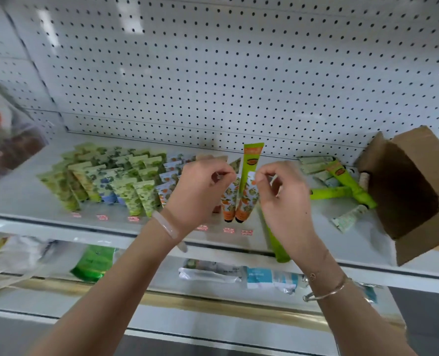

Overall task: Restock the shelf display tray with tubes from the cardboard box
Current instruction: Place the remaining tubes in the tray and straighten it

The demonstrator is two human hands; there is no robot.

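Observation:
A clear display tray (115, 210) on the white shelf holds rows of upright green, blue and orange patterned tubes (126, 186). At its right end stand two orange-fruit tubes (229, 201), cap down. My left hand (200, 188) pinches the top of the left one, and my right hand (282, 194) pinches the top of the right one (247, 201). A tall bright green tube (251, 160) stands just behind them. Another green tube (280, 249) sticks out below my right wrist; whether the hand holds it is unclear. The open cardboard box (416, 224) lies on its side at the right.
Loose green and pale tubes (341, 187) lie on the shelf (316, 235) between my right hand and the box. White pegboard (239, 73) backs the shelf. Packets (239, 274) and bags lie on the lower shelf. A blurred bagged item (5, 140) sits at the far left.

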